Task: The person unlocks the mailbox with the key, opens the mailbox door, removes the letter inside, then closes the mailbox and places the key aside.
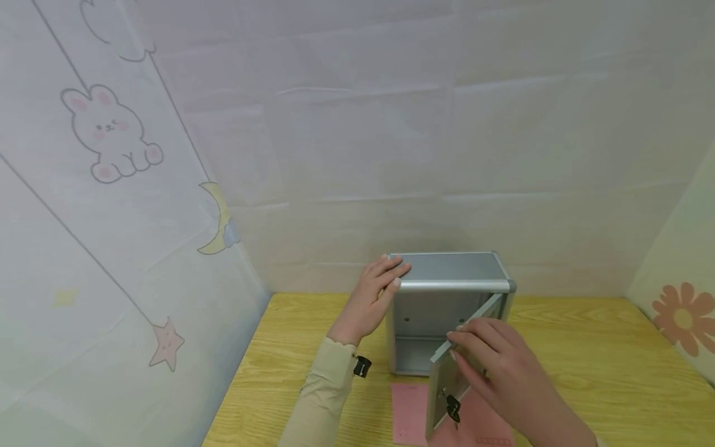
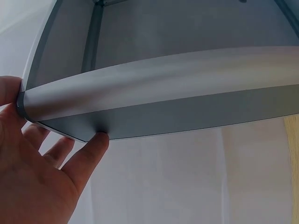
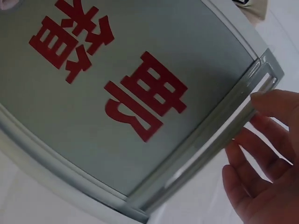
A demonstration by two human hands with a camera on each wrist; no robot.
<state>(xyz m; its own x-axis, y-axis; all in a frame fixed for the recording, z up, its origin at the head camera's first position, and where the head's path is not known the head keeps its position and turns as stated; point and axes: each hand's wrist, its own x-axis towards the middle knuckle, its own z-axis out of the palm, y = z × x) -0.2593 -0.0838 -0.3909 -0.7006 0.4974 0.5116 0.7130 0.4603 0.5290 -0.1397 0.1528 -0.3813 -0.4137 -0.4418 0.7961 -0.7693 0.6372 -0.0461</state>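
A grey metal mailbox (image 1: 447, 268) stands upright on the table, its hinged door (image 1: 436, 397) partly swung out from the right side. Near the door's free edge hangs a black-headed key (image 1: 453, 408) in the lock. My left hand (image 1: 373, 301) rests on the box's top left corner, fingers laid over the top panel (image 2: 187, 116), thumb at the front rim. With thumb and fingers, my right hand (image 1: 503, 366) pinches the door's upper edge. In the right wrist view, red characters (image 3: 154, 84) mark the door's outer face, and the thumb presses beside a slotted strip.
Pink paper (image 1: 410, 410) lies on the wooden table (image 1: 586, 354) in front of the box, partly hidden by the door and right hand. A pale cloth wall (image 1: 363, 155) rises close behind the box. Another printed wall (image 1: 112, 261) borders the table's left side.
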